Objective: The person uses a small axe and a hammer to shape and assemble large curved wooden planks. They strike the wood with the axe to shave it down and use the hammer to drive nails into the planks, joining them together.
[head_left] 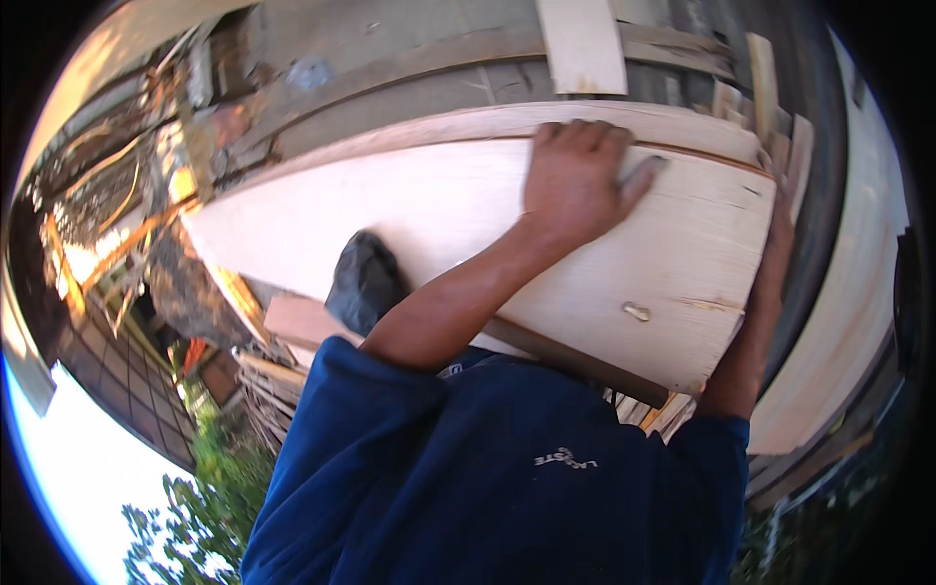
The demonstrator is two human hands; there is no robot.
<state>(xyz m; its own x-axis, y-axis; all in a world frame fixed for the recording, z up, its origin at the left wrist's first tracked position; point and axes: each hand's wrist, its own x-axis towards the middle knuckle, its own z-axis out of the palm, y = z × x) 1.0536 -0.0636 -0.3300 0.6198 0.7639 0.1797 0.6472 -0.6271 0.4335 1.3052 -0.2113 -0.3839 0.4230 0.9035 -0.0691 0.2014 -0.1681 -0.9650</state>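
Note:
A long pale wooden board lies across in front of me, wide at the right and narrowing toward the left. My left hand rests on its far side, fingers bent over the far edge by a narrow wooden strip, thumb spread to the right. Along the right end of the board, my right hand presses against the edge; its fingers are hidden. A small light knot-like mark shows on the board's near right part. At its near edge, left of my left forearm, is a dark rounded thing whose kind I cannot make out.
A pale plank stands out beyond the far edge. Narrow wood offcuts cluster at the far right, and a long pale board runs down the right side. Thin sticks are stacked at the left, near green leaves.

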